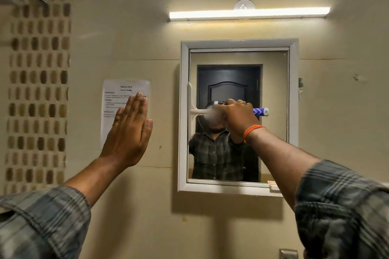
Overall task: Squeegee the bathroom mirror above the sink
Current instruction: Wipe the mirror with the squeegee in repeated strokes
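- Paper notice (125,109): taped to the wall left of the mirror; print too blurred to read; lower right part hidden behind the left hand.
- Left hand (129,130): fingers (137,107) straight and together, palm toward the wall, holding nothing.
- Mirror (239,114): white-framed, on the wall below a lit tube light (249,13).
- Squeegee (194,109): blade upright along the mirror's left edge; handle horizontal, blue end pointing right; mid-handle hidden.
- Right hand (239,118): fingers wrapped tight round the handle, blade to their left.
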